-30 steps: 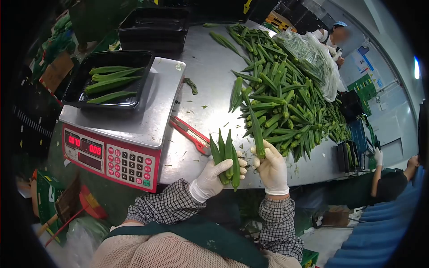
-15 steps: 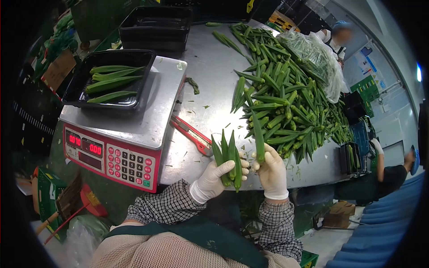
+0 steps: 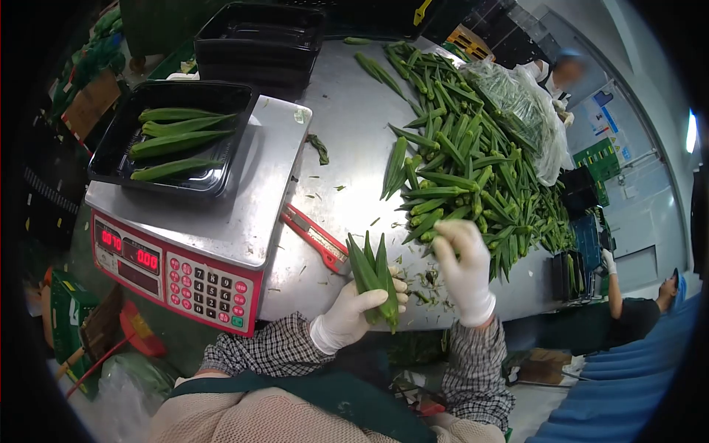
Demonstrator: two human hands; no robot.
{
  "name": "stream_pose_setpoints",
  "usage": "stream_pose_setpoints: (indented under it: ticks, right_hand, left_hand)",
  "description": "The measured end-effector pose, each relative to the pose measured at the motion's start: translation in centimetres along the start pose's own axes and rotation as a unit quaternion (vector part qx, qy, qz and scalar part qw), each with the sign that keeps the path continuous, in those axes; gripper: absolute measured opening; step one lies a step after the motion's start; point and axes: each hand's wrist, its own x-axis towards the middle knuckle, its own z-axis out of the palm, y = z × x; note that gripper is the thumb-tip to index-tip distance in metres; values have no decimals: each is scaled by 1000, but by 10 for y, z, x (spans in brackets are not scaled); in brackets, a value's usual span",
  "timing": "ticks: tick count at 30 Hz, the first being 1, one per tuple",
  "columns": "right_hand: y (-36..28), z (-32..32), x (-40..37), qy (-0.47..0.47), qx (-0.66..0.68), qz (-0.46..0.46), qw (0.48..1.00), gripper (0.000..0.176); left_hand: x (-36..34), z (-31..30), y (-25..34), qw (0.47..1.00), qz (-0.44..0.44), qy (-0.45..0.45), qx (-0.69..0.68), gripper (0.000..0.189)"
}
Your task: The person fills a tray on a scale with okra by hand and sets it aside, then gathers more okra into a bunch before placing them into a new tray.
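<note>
My left hand point(image 3: 353, 310), in a white glove, is closed around a small bunch of okra pods point(image 3: 374, 277), tips pointing up and away from me. To its right, my gloved right hand point(image 3: 467, 266) is raised over the near edge of the okra pile point(image 3: 465, 162), fingers loosely bent and apart. No pod shows in it, though motion blurs it a little. Several okra pods point(image 3: 185, 140) lie in a black plastic tray point(image 3: 96, 159) on the red-and-silver scale point(image 3: 255, 177), whose display is lit.
A red utility knife point(image 3: 317, 240) lies beside the scale. Stacked black trays point(image 3: 255, 52) stand at the back left. Okra scraps point(image 3: 425, 284) litter the metal table point(image 3: 340, 111). A clear plastic bag point(image 3: 517, 111) rests behind the pile. Two co-workers are at the far side and right.
My right hand has moved up and right toward the pile, and the single okra pod it held no longer shows in it. My left hand keeps its bunch, slightly lower.
</note>
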Motion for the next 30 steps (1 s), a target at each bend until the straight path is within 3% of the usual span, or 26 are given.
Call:
stream_pose_setpoints:
  ticks: [2,6,10,11,14,17,19,21,23,24,26,28,30]
  right_hand:
    - [24,4,23,1,-47,12,999,19]
    - [43,35,68,-61,-161,-97,980,24]
    - [45,77,83,-215,-352,-172,895,37]
    - [50,87,84,-216,-379,-201,877,33]
    - [44,98,95,-291,-422,-159,844,26]
    - [57,96,97,-238,-370,-224,870,17]
    - [57,90,103,-179,-305,-221,909,17]
    - [53,69,106,-81,-129,-120,981,24]
    - [46,48,98,21,89,26,995,25]
    - [41,36,92,51,205,117,970,26]
    - [33,8,82,60,322,181,927,23]
    - [48,-4,61,17,509,212,834,24]
    - [52,-9,40,5,581,235,780,25]
  left_hand:
    - [0,-1,-1,1000,13,-13,-21,57]
    - [-1,-1,-1,998,22,-25,-45,56]
    - [-2,-2,-1,999,9,-13,-36,56]
    - [-2,-3,-1,999,6,-17,-34,56]
    - [-2,-4,-1,1000,1,-11,-23,59]
    - [-2,-2,-1,1000,3,-22,-14,58]
    - [-3,-4,-2,999,4,-30,-9,56]
    - [-2,-5,-1,999,14,-38,-8,54]
    - [-3,-3,-1,999,17,-36,-13,54]
    - [-3,-3,-1,999,18,-31,-17,54]
    - [-1,-2,0,999,22,-27,-26,54]
    - [0,-5,-2,999,19,-32,-34,54]
    - [1,-5,-4,999,29,-30,-29,55]
